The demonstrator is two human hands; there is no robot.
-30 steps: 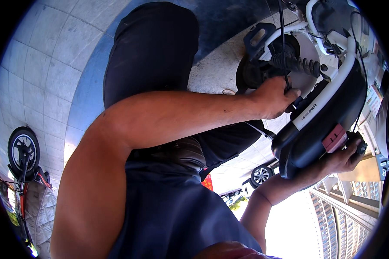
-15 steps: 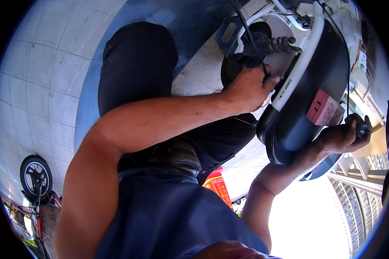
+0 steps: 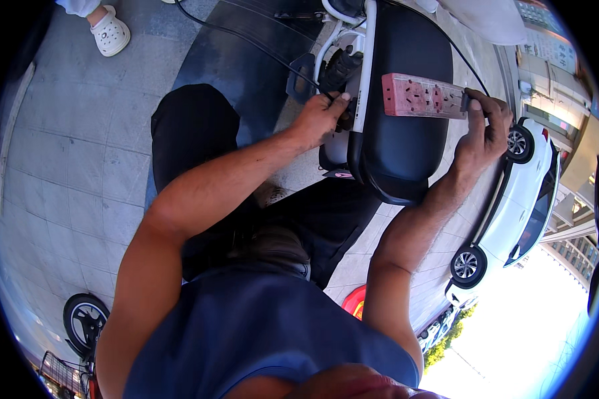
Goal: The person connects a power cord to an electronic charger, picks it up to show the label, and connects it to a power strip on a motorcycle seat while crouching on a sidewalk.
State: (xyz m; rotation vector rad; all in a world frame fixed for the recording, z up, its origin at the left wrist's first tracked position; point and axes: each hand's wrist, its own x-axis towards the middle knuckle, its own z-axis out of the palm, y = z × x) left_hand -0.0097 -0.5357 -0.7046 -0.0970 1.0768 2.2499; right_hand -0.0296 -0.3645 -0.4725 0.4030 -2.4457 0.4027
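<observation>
My left hand (image 3: 319, 116), arm outstretched, has its grip closed on a black plug (image 3: 343, 66) beside the black scooter seat (image 3: 399, 146). At two o'clock, my right hand (image 3: 482, 130) pinches the end of the pink power strip (image 3: 422, 95) lying on that seat.

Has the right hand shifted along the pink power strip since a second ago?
Yes. The right hand went from under the black seat up to the pink power strip, gripping its end.

The seat (image 3: 396, 139) is black, smooth and faintly glossy, like vinyl. The pink power strip (image 3: 422, 95) on it looks like matt, grimy plastic. The white frame tube (image 3: 365, 66) is glossy, perhaps painted metal. The paving (image 3: 66, 173) is grey, matt stone tile.
</observation>
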